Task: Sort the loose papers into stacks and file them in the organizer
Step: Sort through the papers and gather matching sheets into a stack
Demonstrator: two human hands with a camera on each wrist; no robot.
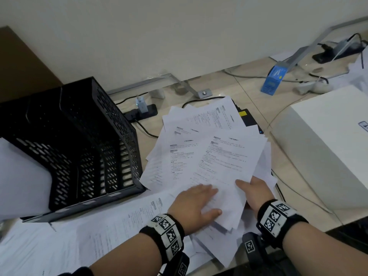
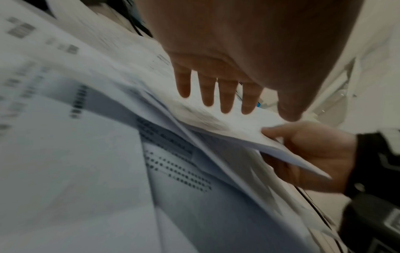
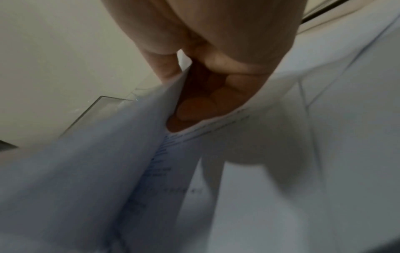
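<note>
A fanned bundle of printed white papers [image 1: 209, 154] lies in the middle of the desk. My right hand [image 1: 255, 191] grips its near right edge, thumb on top and fingers [image 3: 194, 106] curled underneath, so the bundle [image 2: 249, 130] lifts slightly. My left hand [image 1: 196, 206] lies flat on top of the sheets with straight fingers [image 2: 225, 95]. The black mesh file organizer [image 1: 79, 146] stands at the left, its open slots facing me. More loose sheets [image 1: 111, 224] spread along the near edge of the desk.
A large white box [image 1: 326, 148] sits at the right. A blue carton [image 1: 273, 80], a power strip with a charger [image 1: 142, 111], cables and a metal bracket [image 1: 203, 93] lie behind the papers by the wall. A dark device [image 1: 248, 117] is partly under the sheets.
</note>
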